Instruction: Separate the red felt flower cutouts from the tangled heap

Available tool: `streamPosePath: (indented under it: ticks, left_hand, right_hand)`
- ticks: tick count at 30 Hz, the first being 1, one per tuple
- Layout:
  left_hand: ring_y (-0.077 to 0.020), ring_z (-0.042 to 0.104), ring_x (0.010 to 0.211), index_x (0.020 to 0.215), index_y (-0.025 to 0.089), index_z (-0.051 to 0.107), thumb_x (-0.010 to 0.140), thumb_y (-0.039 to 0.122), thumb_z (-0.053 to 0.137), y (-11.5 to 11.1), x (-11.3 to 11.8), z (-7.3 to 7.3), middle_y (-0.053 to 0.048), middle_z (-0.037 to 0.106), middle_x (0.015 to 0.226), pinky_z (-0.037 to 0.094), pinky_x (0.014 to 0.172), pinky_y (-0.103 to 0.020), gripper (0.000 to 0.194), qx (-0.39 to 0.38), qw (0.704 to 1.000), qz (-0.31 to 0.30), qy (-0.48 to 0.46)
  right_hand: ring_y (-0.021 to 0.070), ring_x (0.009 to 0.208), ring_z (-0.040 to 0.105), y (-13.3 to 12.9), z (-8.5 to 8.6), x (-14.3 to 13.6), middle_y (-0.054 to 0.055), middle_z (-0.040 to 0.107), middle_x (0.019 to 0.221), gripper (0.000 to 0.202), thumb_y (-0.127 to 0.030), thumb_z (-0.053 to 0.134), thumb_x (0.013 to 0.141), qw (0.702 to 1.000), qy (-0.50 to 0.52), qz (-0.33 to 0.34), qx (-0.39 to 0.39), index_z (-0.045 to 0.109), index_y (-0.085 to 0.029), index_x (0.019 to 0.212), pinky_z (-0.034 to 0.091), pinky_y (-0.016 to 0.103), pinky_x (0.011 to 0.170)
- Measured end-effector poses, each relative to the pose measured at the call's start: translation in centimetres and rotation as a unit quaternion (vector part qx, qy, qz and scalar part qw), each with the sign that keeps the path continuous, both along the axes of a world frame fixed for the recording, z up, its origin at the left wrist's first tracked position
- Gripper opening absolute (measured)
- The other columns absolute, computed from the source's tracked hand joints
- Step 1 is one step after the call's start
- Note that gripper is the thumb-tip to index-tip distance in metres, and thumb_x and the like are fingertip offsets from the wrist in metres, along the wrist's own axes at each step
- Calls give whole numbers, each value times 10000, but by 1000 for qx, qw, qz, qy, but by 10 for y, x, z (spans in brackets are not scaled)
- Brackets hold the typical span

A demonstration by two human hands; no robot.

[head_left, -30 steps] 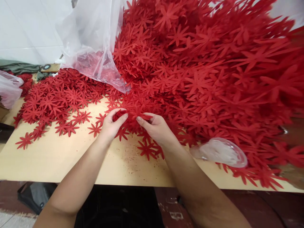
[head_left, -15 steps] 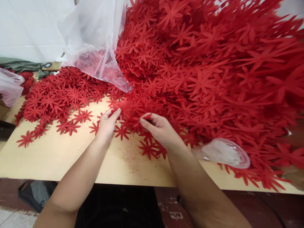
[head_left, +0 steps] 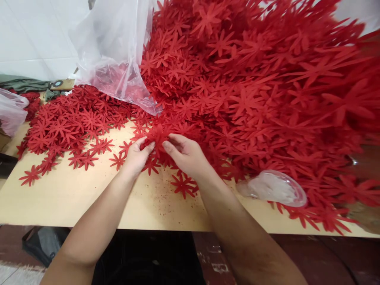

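Note:
Between my two hands is a layered red flower piece [head_left: 158, 136] with narrow petals. My left hand [head_left: 138, 155] pinches its left side between thumb and fingers. From the right, my right hand [head_left: 185, 152] has its thumb and forefinger at the flower's other edge, with a small gap showing between them; whether it grips a petal cannot be made out. Loose red star-shaped flowers [head_left: 183, 185] lie just below my hands on the pale table [head_left: 124, 206].
A huge mound of red flowers [head_left: 246, 103] fills the right side. A flatter pile [head_left: 62, 126] lies left, under a clear plastic bag [head_left: 107, 51]. A clear plastic cup [head_left: 276, 188] rests on its side at right. A dark bag [head_left: 44, 243] is below the table.
My right hand has moved left to the flower at my left hand. The red petal piece it held apart is no longer seen separately. The view has shifted slightly.

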State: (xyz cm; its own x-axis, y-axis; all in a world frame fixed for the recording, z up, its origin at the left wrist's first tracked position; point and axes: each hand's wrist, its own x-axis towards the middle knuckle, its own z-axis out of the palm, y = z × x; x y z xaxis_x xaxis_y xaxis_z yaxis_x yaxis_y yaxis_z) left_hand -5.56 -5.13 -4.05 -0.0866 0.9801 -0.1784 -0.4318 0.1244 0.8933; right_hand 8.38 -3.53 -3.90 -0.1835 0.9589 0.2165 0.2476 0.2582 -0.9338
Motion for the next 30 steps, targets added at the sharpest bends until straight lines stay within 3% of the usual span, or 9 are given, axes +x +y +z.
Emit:
streamPosePath:
  ticks: [3,7,11,18,24,27,30]
  left_hand:
    - [-103,612,731,801,177,670,579,156,739,0,2,-2,10,698,793,470,809,-268,233,23,1000,-10,6]
    - [-85,567,636,808,178,671,586,133,720,-1,4,-3,27,674,732,467,723,-253,232,20,999,-17,22]
    - [-67,509,553,764,171,664,609,141,700,-2,6,-1,37,648,667,445,653,-241,162,11,999,-17,31]
    - [-93,576,631,779,172,658,623,192,713,-2,2,-2,17,670,720,469,736,-271,167,-1,999,-2,43]
    - [-127,608,809,926,156,619,609,194,749,-4,5,1,-28,684,885,455,842,-287,344,29,991,-21,132]
    - [-109,595,786,971,156,607,703,191,671,-2,4,1,-24,675,887,452,841,-279,278,6,992,-12,129]
    - [-82,568,649,932,152,603,806,196,540,0,2,1,-5,660,773,463,741,-254,147,-21,994,-9,104]
  right_hand:
    - [199,846,624,1,1,-12,55,679,877,297,-443,665,697,997,67,17,-43,608,-199,858,493,381,870]
    - [152,755,602,7,-1,-14,2,656,784,301,-398,749,572,979,183,-16,-93,581,-221,749,501,327,808]
    - [115,642,550,10,-1,-9,-29,598,693,325,-414,752,547,963,228,-67,-125,526,-230,690,491,279,678]
    - [94,574,500,20,4,5,-45,545,653,342,-336,779,551,955,243,-138,-101,485,-226,687,438,250,569]
    - [62,497,357,20,9,12,-79,378,526,480,-432,806,526,966,185,-175,-48,383,-207,563,323,226,501]
    - [61,488,327,23,8,14,-77,372,519,386,-365,763,599,970,148,-189,-44,417,-200,555,285,230,499]
    - [80,520,393,30,6,18,-53,466,575,207,-252,700,644,975,122,-180,-43,500,-201,639,346,248,542]
